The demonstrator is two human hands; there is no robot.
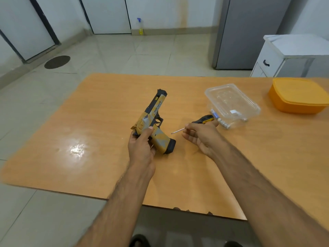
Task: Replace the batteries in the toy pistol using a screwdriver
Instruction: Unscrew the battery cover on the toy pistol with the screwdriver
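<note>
A yellow, grey and black toy pistol (154, 120) is held above the wooden table (89, 122), barrel pointing away. My left hand (142, 145) grips it around the rear of the grip, thumb along its side. My right hand (201, 135) holds a screwdriver (203, 119) with a black and yellow handle; its thin metal shaft points left toward the pistol, with the tip a short way from the grip. Two batteries (219, 119) lie on the table just right of my right hand.
A clear plastic container (231, 102) stands right of the batteries. An orange lidded box (297, 95) sits at the far right. Beyond the table are a white cabinet (277, 56), a grey fridge (249, 32) and tiled floor.
</note>
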